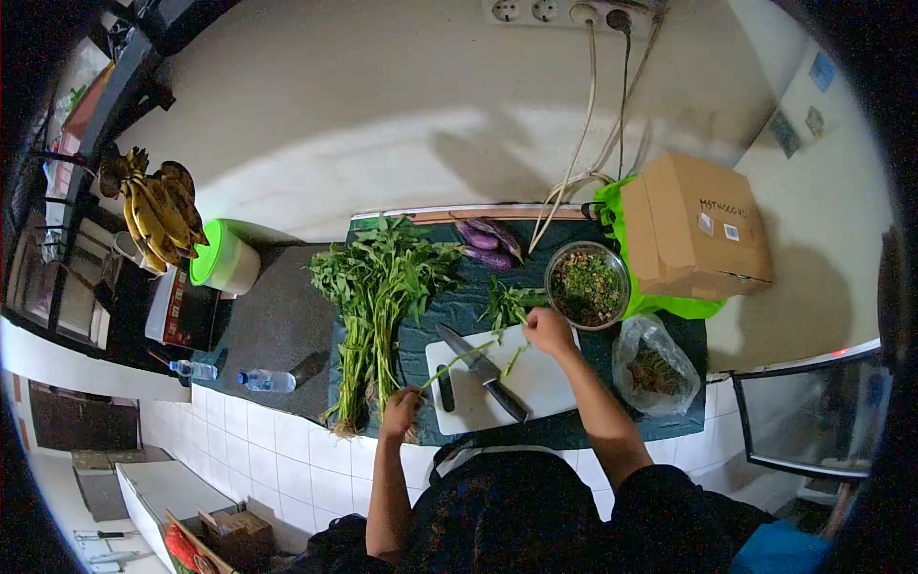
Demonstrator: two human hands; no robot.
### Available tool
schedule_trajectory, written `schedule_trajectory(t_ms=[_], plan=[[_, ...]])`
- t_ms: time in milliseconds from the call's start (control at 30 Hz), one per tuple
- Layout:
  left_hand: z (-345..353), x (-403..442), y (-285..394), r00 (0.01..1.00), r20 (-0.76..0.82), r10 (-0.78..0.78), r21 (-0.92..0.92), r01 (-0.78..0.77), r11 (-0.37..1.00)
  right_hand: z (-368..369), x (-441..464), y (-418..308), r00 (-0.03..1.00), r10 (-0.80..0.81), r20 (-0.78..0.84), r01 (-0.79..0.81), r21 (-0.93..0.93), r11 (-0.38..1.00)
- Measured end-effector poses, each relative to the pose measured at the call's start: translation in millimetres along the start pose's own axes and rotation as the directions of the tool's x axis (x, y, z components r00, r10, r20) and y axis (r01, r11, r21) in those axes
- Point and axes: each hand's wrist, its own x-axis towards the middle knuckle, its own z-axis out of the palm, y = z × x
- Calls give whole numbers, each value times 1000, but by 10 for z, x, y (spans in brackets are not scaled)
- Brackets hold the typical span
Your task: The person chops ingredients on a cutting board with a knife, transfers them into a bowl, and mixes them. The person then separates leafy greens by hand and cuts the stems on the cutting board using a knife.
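My left hand (400, 411) is closed on the lower end of a long green stem (457, 363), which slants up across the white cutting board (459, 413). Above the board's upper right edge, my right hand (548, 332) is pinched beside some leafy green tops (509, 304); what its fingers hold is too small to make out. A kitchen knife (488, 371) with a black handle lies on the board, under the stem. To its right is a short piece of cut stem (513, 361). Left of the board spreads a large bunch of leafy greens (382, 297), roots toward me.
Purple eggplants (488, 244) lie near the wall. A metal bowl of chopped greens (587, 285), a plastic bag (655, 368) and a cardboard box (703, 230) stand on the right. Water bottles (267, 381), a green-lidded container (225, 258) and hanging bananas (161, 215) are on the left.
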Motion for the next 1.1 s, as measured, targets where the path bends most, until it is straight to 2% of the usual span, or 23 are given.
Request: schedule_trajectory(t_ms=[33, 100, 167, 267, 333, 400, 467, 567, 667, 800, 867, 900, 967, 1100], plan=[[13, 12, -22, 996, -79, 39, -83, -46, 996, 28, -88, 7, 998, -56, -41, 51, -110, 993], [1, 30, 4, 997, -74, 12, -116, -21, 993, 137, -260, 88, 978, -172, -118, 136, -267, 954], [42, 39, 52, 992, -125, -3, -134, -14, 991, 241, -358, 135, 979, -152, -135, 118, -228, 966], [152, -4, 186, 993, -109, 34, -168, -53, 984, 347, -400, 140, 983, -138, -121, 112, -201, 973], [200, -27, 256, 995, -96, 27, -170, -43, 984, 425, -426, 124, 962, -223, -159, 160, -334, 929], [197, -37, 264, 996, -86, 14, -173, -29, 985, 452, -439, 139, 944, -271, -191, 189, -360, 913], [177, 2, 228, 996, -89, -16, -192, -2, 981, 462, -469, 152, 969, -135, -207, 71, -290, 954], [59, 24, 103, 998, -67, 13, -142, -22, 990, 369, -612, 114, 963, -78, -257, 5, -274, 962], [116, -14, 171, 993, -117, -23, -210, -2, 978, 353, -728, 193, 961, -60, -268, 6, -197, 980], [137, -1, 165, 997, -67, -23, -162, 12, 987, 361, -792, 283, 965, -67, -254, 30, -146, 989], [178, 0, 182, 995, -77, -60, -206, 43, 978, 386, -763, 239, 925, -65, -374, 5, -161, 987], [188, 12, 169, 995, -77, -58, -206, 41, 978, 405, -728, 202, 924, -66, -376, 5, -161, 987], [211, 36, 145, 992, -109, -60, -205, 37, 978, 430, -666, 133, 921, 197, -336, -253, -131, 959], [219, 3, 251, 993, -120, -3, -202, -21, 979, 468, -620, 126, 904, 112, -413, -234, -256, 938]])
